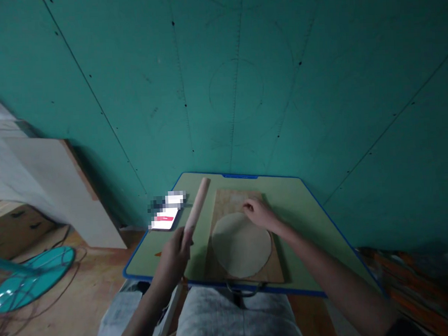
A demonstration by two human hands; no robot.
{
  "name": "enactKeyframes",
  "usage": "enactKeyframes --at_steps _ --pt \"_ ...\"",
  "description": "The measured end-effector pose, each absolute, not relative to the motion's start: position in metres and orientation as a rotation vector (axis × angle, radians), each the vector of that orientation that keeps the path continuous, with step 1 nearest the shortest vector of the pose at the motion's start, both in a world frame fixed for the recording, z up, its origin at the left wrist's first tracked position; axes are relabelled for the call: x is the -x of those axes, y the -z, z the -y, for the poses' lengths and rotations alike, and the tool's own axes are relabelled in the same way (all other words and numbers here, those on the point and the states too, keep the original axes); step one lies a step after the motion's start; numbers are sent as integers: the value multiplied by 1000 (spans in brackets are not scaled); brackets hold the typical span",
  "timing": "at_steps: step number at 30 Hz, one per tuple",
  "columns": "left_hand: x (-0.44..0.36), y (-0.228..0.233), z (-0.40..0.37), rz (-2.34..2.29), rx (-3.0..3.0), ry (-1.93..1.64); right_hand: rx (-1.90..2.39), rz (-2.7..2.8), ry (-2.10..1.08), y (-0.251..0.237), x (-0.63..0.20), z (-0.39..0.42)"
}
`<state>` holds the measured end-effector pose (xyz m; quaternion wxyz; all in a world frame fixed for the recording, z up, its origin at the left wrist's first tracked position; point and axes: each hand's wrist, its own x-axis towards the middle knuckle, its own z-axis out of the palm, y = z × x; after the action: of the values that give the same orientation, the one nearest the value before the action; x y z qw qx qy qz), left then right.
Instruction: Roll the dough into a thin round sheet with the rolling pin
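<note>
A round sheet of rolled-out dough [241,246] lies flat on a wooden board [225,202] on the small table. My left hand [174,252] is wrapped round one end of a wooden rolling pin [198,206], which tilts up and away, left of the board and clear of the dough. My right hand [258,213] is over the far edge of the dough with its fingers curled together. Whether anything sits between those fingertips is too small to tell.
The green table [295,199] has a blue rim and stands against a green wall [220,89]. A lit phone [168,212] lies at its left. On the floor are a turquoise round base [46,270] with cables and a leaning white panel [72,194].
</note>
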<state>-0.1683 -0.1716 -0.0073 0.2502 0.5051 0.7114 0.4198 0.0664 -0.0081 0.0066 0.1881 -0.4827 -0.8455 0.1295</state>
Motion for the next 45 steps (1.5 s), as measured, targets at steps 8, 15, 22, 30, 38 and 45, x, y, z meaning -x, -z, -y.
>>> enactKeyframes --at_steps 8,15,22,30,38,45 --pt "164 11 182 -1575 -902 -1291 1717 2493 -272 -13 -52 33" --pt "166 5 182 -1547 -674 -1345 1759 2538 -279 -21 -53 30" --pt "165 4 183 -1557 -717 -1322 1708 2512 -321 -10 -62 26" --pt "164 4 182 -1558 -895 -1287 1679 2436 -314 -4 -78 26" --pt "166 -11 185 -1776 -1630 -979 1521 2370 -262 5 -121 44" --pt "130 -15 190 -1812 -2397 -429 1356 1906 -270 7 -152 80"
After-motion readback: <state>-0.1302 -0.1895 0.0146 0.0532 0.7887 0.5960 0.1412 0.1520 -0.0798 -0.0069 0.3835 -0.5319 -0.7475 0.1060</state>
